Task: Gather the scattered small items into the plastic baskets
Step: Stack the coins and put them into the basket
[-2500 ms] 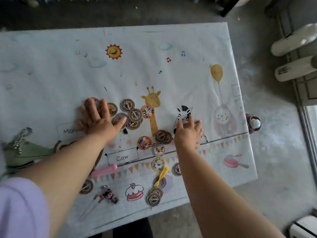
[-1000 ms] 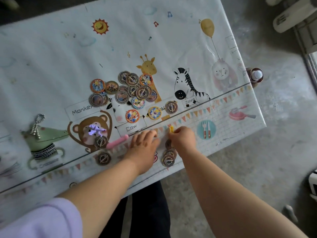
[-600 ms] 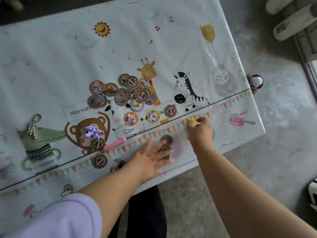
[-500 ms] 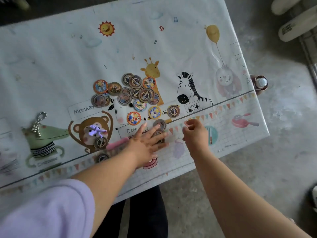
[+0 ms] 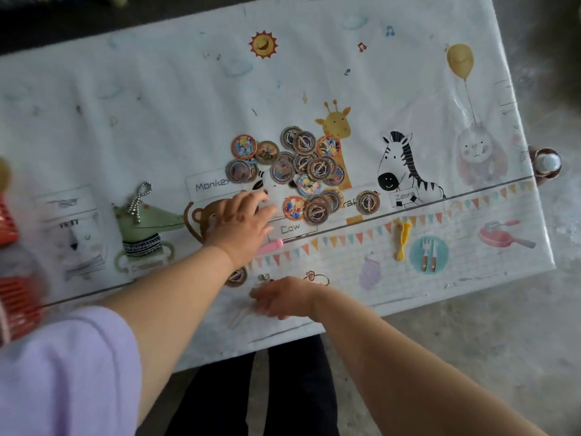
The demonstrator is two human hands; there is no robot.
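Left of the disc pile (image 5: 301,171), the left hand (image 5: 239,222) lies flat; nearside, the right hand (image 5: 283,298), hold unclear; far left, the red basket (image 5: 14,306); seemingly everything awaits basketing.

One head-worn camera looks steeply down, close above the table's (image 5: 157,105) near edge.

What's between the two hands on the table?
In the head view, a pink stick and a lone disc lie between the left hand and right hand.

Discs (image 5: 306,171) heaped mid-table (image 5: 157,99), a bead chain (image 5: 138,199) to their left, baskets (image 5: 14,305) at the far left edge, a plastic piece (image 5: 402,239) nearer, right
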